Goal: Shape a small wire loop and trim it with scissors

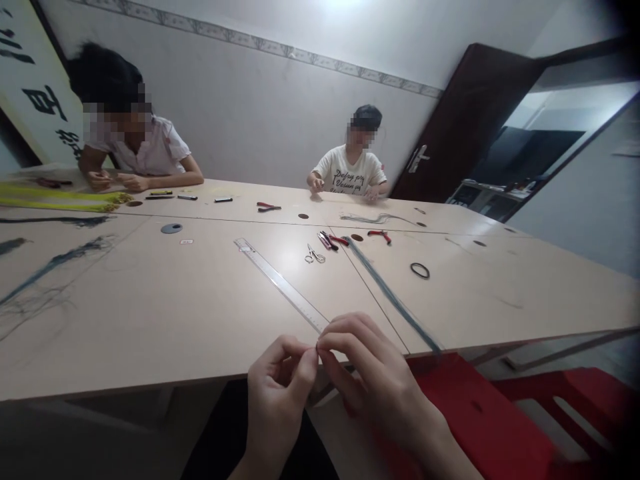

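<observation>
My left hand (280, 387) and my right hand (380, 373) meet at the table's front edge, fingertips pinched together. Something tiny and dark sits between them, too small to name. Just beyond my fingers a clear ruler (280, 283) lies slanting away to the left. Small scissors (315, 254) rest past the ruler, beside a group of cutters and pliers (330, 241). To the right, a long bundle of grey-green threads (390, 293) runs down to the table edge.
Two people sit across the table (150, 320), hands on its top. Yellow strands (60, 199) and dark thread bundles (55, 263) lie at left. A black ring (420, 271) and red-handled pliers (380, 236) are at right. Red stools (480, 407) stand below the front edge.
</observation>
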Motion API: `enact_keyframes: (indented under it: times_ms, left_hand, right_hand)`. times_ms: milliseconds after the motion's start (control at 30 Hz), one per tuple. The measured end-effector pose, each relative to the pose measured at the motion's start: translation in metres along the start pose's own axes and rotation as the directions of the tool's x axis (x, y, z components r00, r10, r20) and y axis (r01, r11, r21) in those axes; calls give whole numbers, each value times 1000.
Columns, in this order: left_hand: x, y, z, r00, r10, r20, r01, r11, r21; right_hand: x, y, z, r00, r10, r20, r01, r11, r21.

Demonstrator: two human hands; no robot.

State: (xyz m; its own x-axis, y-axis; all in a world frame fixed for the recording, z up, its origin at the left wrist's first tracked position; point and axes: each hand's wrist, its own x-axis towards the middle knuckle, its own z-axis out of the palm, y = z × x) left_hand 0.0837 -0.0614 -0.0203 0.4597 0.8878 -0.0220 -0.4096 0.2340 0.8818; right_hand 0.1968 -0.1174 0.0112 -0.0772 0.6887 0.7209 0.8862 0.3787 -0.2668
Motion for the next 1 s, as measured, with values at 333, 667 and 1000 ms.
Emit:
enact_keyframes:
  times_ms: [333,667,1000]
  left_hand:
    - [10,9,-18,979,45,197,-98,959,265]
    - [22,4,-27,952,-151,267,107,979,171]
    - [20,4,-25,955,-82,284,31,983,181]
  right_hand:
    - [1,5,-3,991,-58,120,82,974,-209]
    - [1,-1,-3,978,-148,145,185,941,-285]
    - [-2,-4,-2,976,-154,152,197,923,-331]
